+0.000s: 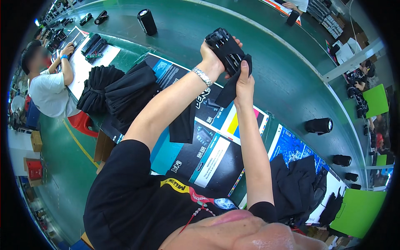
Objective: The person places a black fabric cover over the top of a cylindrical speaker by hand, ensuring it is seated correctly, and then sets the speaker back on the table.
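Note:
My left hand (211, 58) is wrapped round a black cylindrical speaker body (223, 41), lifted over the far edge of the bench and tilted. Slots and ribs show along its open side. Between the thumb and fingers of my right hand (245, 85) is a black fabric strip (227, 93), drawn against the lower end of the body, its tail hanging toward the bench. The fingertips behind the body are partly hidden. To the left of my left forearm lie bundles of black fabric (125, 89), gathered in folds. Another black fabric pile (293, 183) lies right of my right forearm.
Printed sheets (200, 154) cover the bench before me. Beyond runs a green line (266, 46), with an upright black speaker (146, 23) and another lying down (318, 126). A person (48, 83) works at the left near a red stool (82, 123). A green board (360, 212) stands lower right.

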`<state>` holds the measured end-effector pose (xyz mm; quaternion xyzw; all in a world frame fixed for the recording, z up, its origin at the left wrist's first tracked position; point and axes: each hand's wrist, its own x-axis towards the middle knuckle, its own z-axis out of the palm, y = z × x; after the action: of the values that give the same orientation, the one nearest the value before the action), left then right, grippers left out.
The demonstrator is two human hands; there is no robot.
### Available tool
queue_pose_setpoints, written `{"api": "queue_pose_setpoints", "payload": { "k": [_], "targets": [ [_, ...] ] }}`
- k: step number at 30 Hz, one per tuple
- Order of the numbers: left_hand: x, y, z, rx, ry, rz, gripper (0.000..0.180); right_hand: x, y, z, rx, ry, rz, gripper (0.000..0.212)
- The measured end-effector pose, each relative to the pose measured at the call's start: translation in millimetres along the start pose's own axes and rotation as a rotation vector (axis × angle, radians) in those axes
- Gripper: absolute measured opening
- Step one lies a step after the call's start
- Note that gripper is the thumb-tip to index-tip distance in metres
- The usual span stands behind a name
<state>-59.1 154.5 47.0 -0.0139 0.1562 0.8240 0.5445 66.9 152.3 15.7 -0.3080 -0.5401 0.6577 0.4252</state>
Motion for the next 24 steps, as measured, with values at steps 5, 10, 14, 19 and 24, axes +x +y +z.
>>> {"api": "queue_pose_setpoints", "payload": {
  "k": [5, 10, 14, 19, 24],
  "targets": [
    [-6, -15, 7, -0.014, 0.009, 0.099, 0.054, -3, -2, -2, -0.1, 0.148, -0.148, 0.056],
    [24, -14, -25, -0.097, 0.128, -0.017, 0.049, 4, -13, -15, -0.227, 0.182, -0.348, 0.051],
    [24, 9, -59, 0.501, 0.286, 0.017, 0.065, 24, -44, -49, -0.841, 0.214, -0.698, 0.058],
    [10, 12, -7, 0.975, -0.099, 0.291, 0.045, 38, -35, -64, -1.105, 0.098, -0.485, 0.064],
    [44, -2, 15, 1.632, -0.426, 0.356, 0.04, 42, -20, -62, -0.956, 0.048, -0.505, 0.048]
  ]
}}
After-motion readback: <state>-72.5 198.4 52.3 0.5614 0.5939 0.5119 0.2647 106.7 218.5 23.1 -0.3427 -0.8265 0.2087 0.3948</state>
